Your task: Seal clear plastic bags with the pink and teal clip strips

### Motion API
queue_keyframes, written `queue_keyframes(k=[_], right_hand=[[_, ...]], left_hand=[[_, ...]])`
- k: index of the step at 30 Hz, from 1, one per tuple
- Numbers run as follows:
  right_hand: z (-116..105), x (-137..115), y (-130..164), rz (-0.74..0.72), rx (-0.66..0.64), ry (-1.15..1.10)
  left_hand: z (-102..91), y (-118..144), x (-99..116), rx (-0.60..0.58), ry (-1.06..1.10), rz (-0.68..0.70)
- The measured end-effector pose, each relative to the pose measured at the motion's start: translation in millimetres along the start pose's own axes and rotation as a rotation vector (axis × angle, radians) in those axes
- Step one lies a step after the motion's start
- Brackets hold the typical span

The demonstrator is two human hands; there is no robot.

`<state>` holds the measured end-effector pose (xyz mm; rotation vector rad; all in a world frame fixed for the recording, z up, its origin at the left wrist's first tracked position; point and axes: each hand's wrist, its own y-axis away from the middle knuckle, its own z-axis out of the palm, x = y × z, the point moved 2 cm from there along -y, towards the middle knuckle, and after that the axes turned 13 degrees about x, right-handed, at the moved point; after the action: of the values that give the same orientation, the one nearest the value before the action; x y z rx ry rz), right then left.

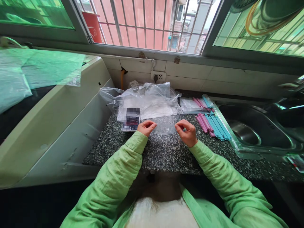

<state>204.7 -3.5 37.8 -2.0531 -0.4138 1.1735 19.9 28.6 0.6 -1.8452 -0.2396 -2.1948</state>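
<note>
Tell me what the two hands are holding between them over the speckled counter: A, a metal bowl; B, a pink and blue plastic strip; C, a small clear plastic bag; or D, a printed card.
C: the left hand and the right hand each pinch one end of a small clear plastic bag, while the pink and blue strips lie apart beside the sink.

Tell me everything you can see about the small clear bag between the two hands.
The small clear bag looks like thin, transparent plastic, wider than tall, with the speckled countertop showing through it. It is stretched flat, just above or on the counter. The left hand pinches its left end, the right hand its right end. Whether it holds anything cannot be told.
</note>
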Motion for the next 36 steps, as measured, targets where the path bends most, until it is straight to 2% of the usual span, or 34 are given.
queue_keyframes(k=[16,24,32,36], right_hand=[[-2.6,5.1,-1.4,0.058,0.011,-0.029],[-1.0,7.2,0.0,0.096,0.024,-0.043],[-0.4,11.0,0.5,0.195,0.041,-0.069],[0.6,13.6,1.1,0.315,0.072,-0.14]], left_hand=[[-1.3,-4.7,-4.3,0.042,0.027,-0.027],[-2.6,-5.7,-3.4,-0.003,0.004,-0.07],[-1.8,-3.4,-2.1,-0.057,0.059,-0.141],[-0.8,-1.7,-2.5,-0.088,0.064,-0.137]])
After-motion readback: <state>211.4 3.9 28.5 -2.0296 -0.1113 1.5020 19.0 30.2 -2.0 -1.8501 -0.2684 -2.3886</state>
